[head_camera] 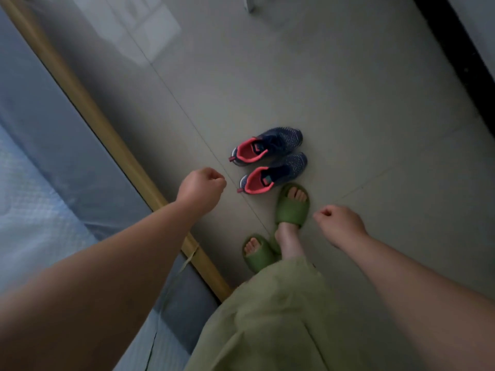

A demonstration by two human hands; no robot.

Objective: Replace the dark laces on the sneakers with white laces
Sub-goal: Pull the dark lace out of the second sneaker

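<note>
Left hand (201,186) hangs over the floor (348,103) beside a wood-edged bed (88,108), fingers clenched on nothing. Just right of it the navy sneakers (270,162) sit side by side, seemingly with their dark laces in, though the dim view blurs them. Right hand (338,223), also curled and empty; no white laces seen, so the swap looks unstarted.

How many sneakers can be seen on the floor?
2. One sneaker lies farther from the person; the other sneaker lies right beside it, just ahead of a green slipper. None looks hidden.
</note>
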